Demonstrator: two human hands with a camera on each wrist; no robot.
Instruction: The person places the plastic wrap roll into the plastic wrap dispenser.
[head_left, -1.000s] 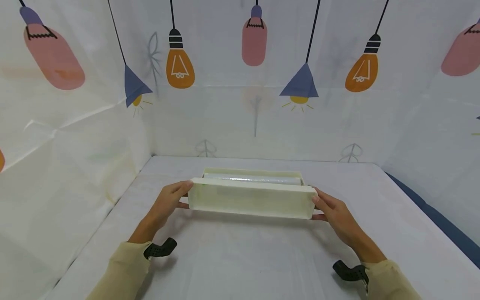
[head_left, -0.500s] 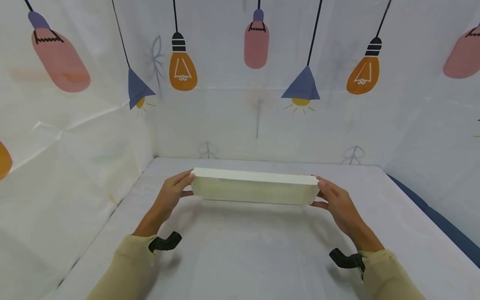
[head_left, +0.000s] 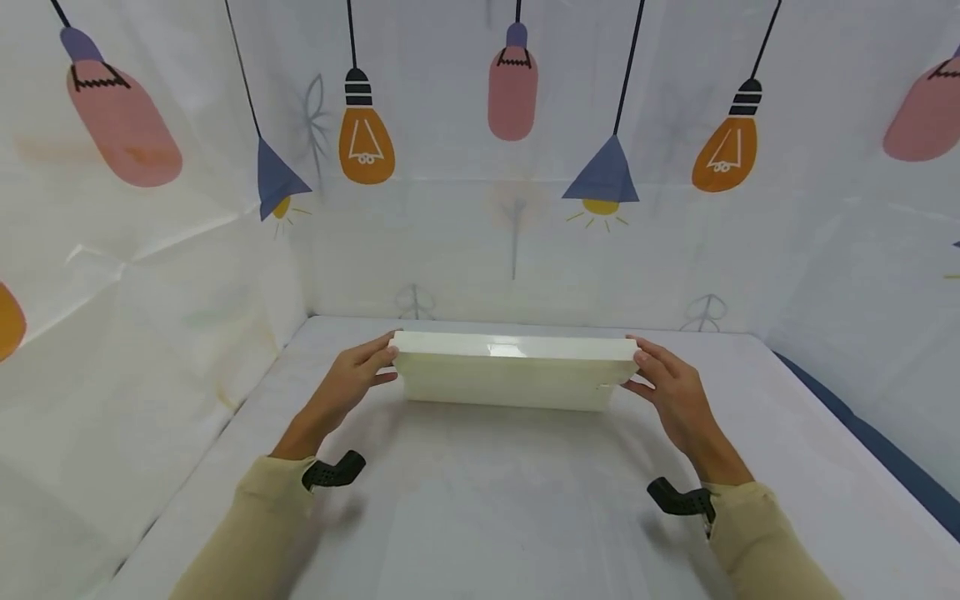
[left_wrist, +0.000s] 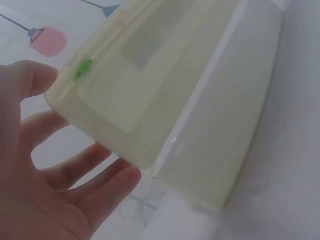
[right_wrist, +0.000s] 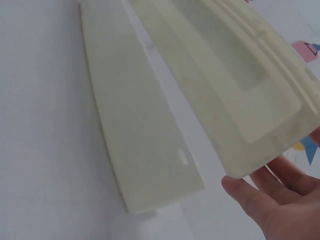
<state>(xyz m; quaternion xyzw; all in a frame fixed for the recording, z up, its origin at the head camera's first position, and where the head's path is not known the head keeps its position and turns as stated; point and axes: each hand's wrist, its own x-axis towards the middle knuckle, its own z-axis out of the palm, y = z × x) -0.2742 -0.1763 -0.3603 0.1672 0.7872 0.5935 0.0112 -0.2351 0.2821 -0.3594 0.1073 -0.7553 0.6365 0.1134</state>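
A long cream plastic lid is held over a matching cling film box at the far middle of the table. The left hand holds the lid's left end, thumb on the near side; the right hand grips the right end likewise. In the left wrist view, the lid's underside shows a small green slider, and the box wall stands beside it. The right wrist view shows a gap between the lid and the box. The film roll is hidden from the head view.
The white-covered table spreads in front of the box. White sheeting printed with lamps and bulbs rises behind and at both sides. A dark strap sits at the left wrist, another at the right.
Both hands have raised the lid and moved it away from the person, over the box. The film roll, visible a second ago, is now covered. The lid has also tilted.
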